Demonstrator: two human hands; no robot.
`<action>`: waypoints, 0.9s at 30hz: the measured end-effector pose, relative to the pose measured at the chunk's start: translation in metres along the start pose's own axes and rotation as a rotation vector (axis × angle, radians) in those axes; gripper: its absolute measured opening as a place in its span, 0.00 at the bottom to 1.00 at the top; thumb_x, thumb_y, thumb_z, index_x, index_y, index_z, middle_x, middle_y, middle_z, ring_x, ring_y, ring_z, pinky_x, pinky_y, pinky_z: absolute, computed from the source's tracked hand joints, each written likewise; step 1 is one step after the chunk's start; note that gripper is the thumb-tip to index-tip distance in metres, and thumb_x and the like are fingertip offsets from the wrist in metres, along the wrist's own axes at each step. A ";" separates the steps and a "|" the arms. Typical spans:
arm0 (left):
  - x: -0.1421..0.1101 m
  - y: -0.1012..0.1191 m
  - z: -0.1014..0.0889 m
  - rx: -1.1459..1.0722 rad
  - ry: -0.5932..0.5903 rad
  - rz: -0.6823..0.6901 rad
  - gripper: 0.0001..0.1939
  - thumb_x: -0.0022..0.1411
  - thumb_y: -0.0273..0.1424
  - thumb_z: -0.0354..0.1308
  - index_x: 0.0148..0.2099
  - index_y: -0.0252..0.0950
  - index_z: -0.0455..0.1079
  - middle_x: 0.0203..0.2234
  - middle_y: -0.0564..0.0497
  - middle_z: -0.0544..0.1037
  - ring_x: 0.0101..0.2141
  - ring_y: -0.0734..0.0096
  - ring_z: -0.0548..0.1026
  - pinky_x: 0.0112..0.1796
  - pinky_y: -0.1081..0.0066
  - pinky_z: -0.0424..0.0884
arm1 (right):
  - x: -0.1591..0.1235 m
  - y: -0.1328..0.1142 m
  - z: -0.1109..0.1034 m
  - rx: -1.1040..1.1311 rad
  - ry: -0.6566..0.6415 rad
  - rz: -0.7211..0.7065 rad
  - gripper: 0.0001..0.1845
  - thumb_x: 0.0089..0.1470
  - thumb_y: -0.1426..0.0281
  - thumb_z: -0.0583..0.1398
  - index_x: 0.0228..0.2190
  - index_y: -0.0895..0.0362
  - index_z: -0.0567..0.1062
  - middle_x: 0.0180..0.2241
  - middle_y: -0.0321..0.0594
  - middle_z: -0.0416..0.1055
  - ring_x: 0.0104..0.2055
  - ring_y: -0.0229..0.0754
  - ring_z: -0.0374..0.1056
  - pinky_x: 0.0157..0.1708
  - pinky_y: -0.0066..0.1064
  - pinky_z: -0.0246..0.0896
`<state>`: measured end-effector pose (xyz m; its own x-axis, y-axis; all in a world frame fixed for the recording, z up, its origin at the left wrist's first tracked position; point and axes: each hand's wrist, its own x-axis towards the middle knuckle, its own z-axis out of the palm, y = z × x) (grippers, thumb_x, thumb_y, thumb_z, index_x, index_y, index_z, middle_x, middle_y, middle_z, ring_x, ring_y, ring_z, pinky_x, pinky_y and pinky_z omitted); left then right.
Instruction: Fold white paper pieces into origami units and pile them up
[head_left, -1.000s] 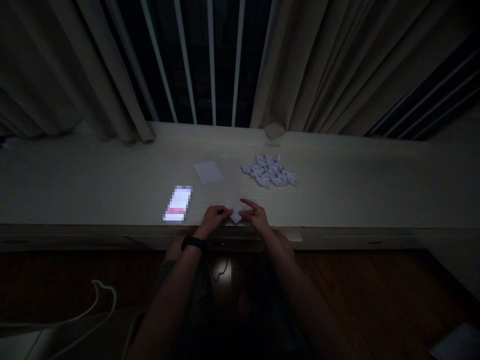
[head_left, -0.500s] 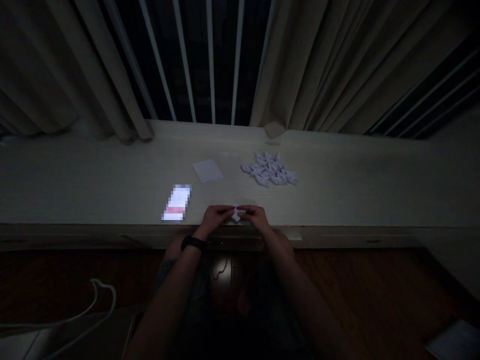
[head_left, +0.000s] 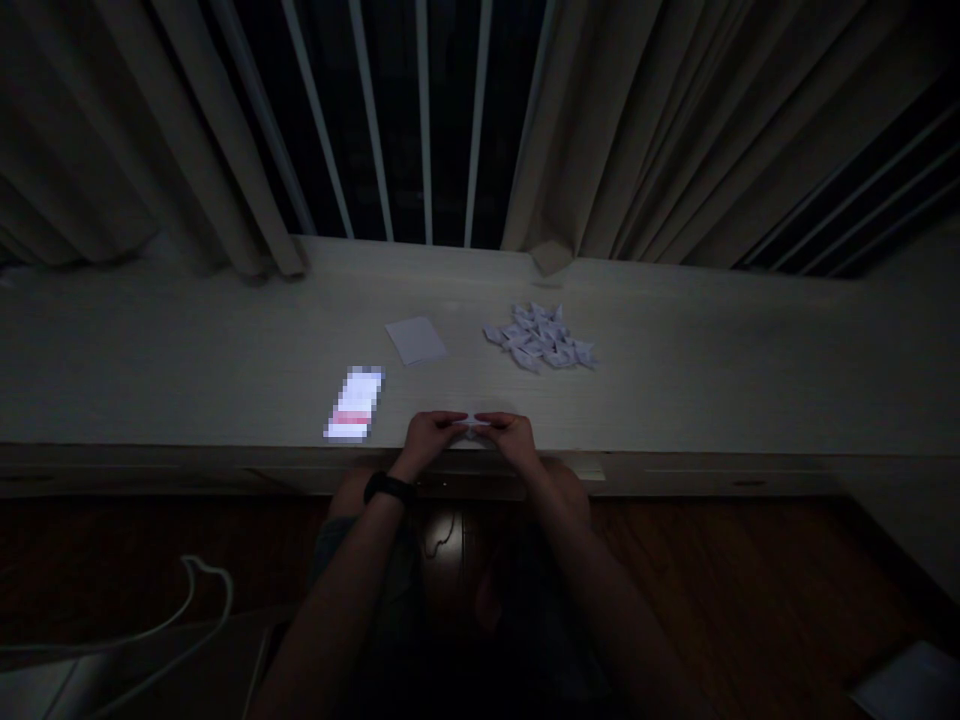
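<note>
A small piece of folded white paper (head_left: 471, 424) is pinched between my two hands, just above the front edge of the pale ledge. My left hand (head_left: 435, 433) grips its left side with thumb and fingers, a dark band on that wrist. On the right side my right hand (head_left: 508, 436) holds it the same way. Fingers cover most of the paper, so its exact shape is hidden. Beyond my hands, to the right, lies a pile of several folded white paper pieces (head_left: 540, 338). Flat square white paper (head_left: 416, 340) rests to the left of the pile.
A lit phone (head_left: 355, 404), its screen blurred, lies on the ledge (head_left: 187, 370) left of my hands. Curtains (head_left: 622, 130) and a barred window (head_left: 405, 120) stand behind. A pale cable (head_left: 225, 590) loops at lower left.
The folded paper between my fingers shows less of its face now, looking flatter and narrower. Both hands stay in nearly the same place.
</note>
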<state>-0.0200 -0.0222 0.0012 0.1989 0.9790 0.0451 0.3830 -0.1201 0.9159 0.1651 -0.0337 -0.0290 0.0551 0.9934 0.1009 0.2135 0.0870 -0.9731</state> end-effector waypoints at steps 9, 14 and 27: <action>-0.003 -0.001 -0.001 0.051 0.020 -0.008 0.15 0.53 0.34 0.63 0.44 0.35 0.77 0.35 0.46 0.81 0.35 0.64 0.77 0.37 0.69 0.71 | -0.001 -0.003 0.001 -0.084 0.006 -0.035 0.10 0.44 0.65 0.66 0.32 0.52 0.81 0.34 0.38 0.79 0.37 0.46 0.74 0.40 0.35 0.68; -0.005 -0.007 0.003 0.082 0.085 0.013 0.16 0.54 0.35 0.63 0.45 0.36 0.76 0.37 0.46 0.81 0.36 0.64 0.77 0.39 0.68 0.71 | -0.002 -0.003 0.004 -0.110 0.034 -0.017 0.11 0.44 0.63 0.65 0.33 0.52 0.81 0.34 0.38 0.79 0.36 0.46 0.74 0.39 0.35 0.68; -0.003 -0.004 0.005 0.173 0.184 0.183 0.06 0.55 0.33 0.62 0.35 0.38 0.78 0.34 0.49 0.77 0.36 0.69 0.74 0.39 0.70 0.69 | 0.002 -0.001 0.003 -0.063 0.044 -0.013 0.11 0.44 0.61 0.64 0.29 0.53 0.81 0.31 0.38 0.79 0.34 0.43 0.73 0.37 0.32 0.68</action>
<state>-0.0173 -0.0251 -0.0043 0.1183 0.9501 0.2886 0.5073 -0.3076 0.8050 0.1617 -0.0319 -0.0289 0.0945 0.9878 0.1236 0.2758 0.0933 -0.9567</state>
